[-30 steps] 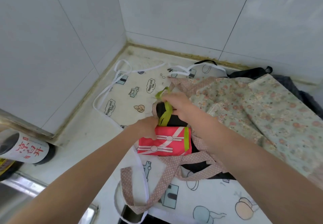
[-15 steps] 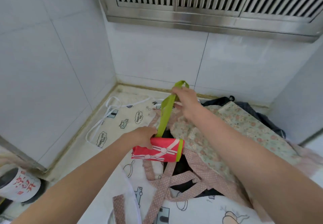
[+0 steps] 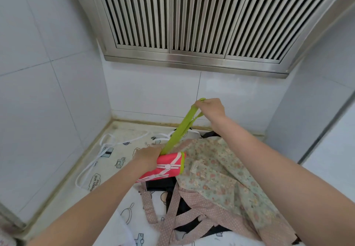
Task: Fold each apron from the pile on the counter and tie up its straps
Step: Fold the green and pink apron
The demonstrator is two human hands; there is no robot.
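Observation:
A pink apron [image 3: 167, 167] with white trim is folded into a small bundle above the pile. My left hand [image 3: 147, 156] grips its left end. Its green straps [image 3: 180, 130] run up and to the right, pulled taut. My right hand [image 3: 210, 109] is shut on the straps' far end, raised in front of the wall tiles. Beneath lie a floral apron [image 3: 217, 171], a white cartoon-print apron [image 3: 113, 161] with white straps, and a pink dotted apron [image 3: 192, 215] over black cloth.
The counter [image 3: 63, 194] sits in a tiled corner, with walls close on the left, back and right. A steel louvred vent [image 3: 192, 25] hangs above the back wall.
My right hand has drawn the green straps up and to the right, stretching them longer. My left hand stays clamped on the pink bundle. The view has tilted upward.

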